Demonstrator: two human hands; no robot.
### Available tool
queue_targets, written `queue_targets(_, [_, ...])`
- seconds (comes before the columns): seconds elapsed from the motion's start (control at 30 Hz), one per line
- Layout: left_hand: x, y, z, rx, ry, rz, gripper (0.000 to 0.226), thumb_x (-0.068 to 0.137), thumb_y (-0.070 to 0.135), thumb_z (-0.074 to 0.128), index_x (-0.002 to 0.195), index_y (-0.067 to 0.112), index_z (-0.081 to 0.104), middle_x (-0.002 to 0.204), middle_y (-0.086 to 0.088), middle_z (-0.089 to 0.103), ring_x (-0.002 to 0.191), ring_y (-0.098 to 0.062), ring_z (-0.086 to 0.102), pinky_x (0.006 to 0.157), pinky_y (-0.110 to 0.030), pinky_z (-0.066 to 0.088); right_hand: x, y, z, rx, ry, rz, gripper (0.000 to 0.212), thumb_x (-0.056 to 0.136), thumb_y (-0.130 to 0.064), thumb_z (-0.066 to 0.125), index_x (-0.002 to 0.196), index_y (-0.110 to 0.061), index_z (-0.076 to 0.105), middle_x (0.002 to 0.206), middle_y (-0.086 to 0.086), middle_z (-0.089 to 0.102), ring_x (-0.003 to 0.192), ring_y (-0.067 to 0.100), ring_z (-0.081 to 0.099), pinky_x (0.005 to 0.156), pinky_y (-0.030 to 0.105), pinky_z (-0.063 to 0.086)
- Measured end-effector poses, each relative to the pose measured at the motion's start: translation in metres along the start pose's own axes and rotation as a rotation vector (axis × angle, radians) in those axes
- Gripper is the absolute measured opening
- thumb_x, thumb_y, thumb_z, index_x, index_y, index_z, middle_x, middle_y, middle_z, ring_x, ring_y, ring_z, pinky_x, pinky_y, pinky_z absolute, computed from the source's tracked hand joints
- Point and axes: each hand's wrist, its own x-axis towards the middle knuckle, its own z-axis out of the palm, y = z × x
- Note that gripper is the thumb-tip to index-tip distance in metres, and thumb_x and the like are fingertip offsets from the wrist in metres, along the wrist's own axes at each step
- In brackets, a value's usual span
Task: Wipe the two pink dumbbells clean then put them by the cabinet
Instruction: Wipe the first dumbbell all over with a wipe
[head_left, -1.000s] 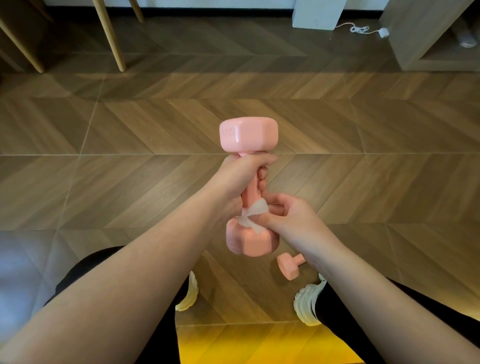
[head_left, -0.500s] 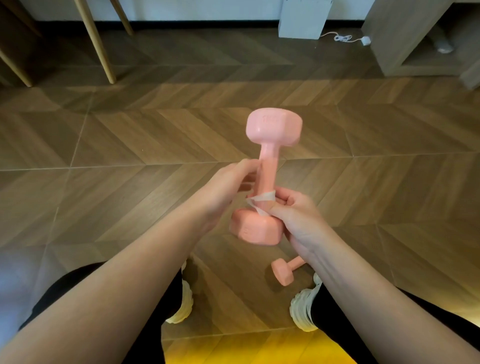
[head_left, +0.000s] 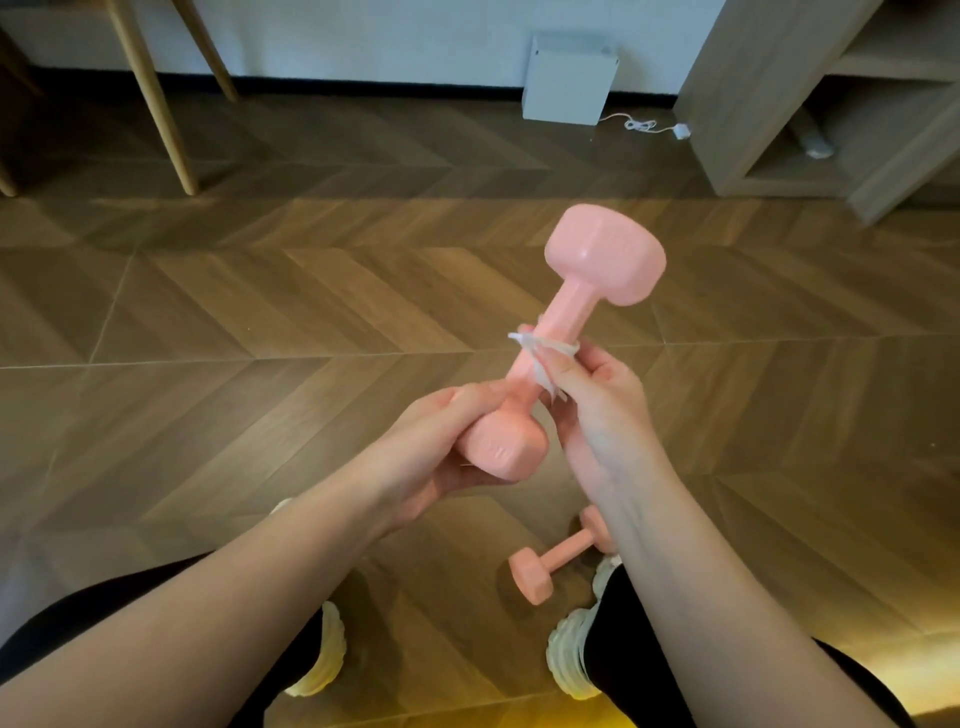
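A pink dumbbell (head_left: 582, 306) is held in the air, tilted with its far head up and to the right. My left hand (head_left: 436, 452) grips its near head from below. My right hand (head_left: 592, 395) pinches a small white wipe (head_left: 540, 358) wrapped round the middle of the handle. The second pink dumbbell (head_left: 556, 561) lies on the wooden floor below my right forearm, which partly hides it.
A wooden cabinet (head_left: 769, 104) with open shelves stands at the far right. A white box (head_left: 569, 78) with a cable sits by the wall. Wooden chair legs (head_left: 156, 98) stand at the far left. My white shoes (head_left: 322, 660) are near the bottom.
My left hand slid from the handle down to the near head. The dumbbell tilted to the right, and my right hand moved the wipe up the handle.
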Motion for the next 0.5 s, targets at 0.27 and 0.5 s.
queue_targets(0.27, [0.0019, -0.0003, -0.0031, 0.235, 0.089, 0.147, 0.063, 0.061, 0.039, 0.071, 0.118, 0.016, 0.059, 0.108, -0.009, 0.066, 0.081, -0.011, 0.068, 0.063, -0.025, 0.055, -0.0004, -0.0076, -0.0054, 0.137, -0.017, 0.007, 0.031, 0.076, -0.032, 0.067, 0.106, -0.024, 0.071, 0.109, -0.003, 0.077, 0.104, 0.009, 0.071, 0.108, 0.041, 0.041])
queue_targets(0.5, [0.005, -0.0006, -0.0072, 0.313, 0.126, 0.146, 0.06, 0.059, 0.043, 0.071, 0.115, 0.022, 0.059, 0.107, -0.007, 0.066, 0.084, -0.014, 0.068, 0.065, -0.027, 0.056, 0.0076, -0.005, -0.003, -0.044, 0.011, -0.04, 0.019, 0.105, -0.03, 0.044, 0.118, -0.026, 0.057, 0.108, 0.0, 0.077, 0.111, 0.01, 0.068, 0.111, 0.042, 0.042])
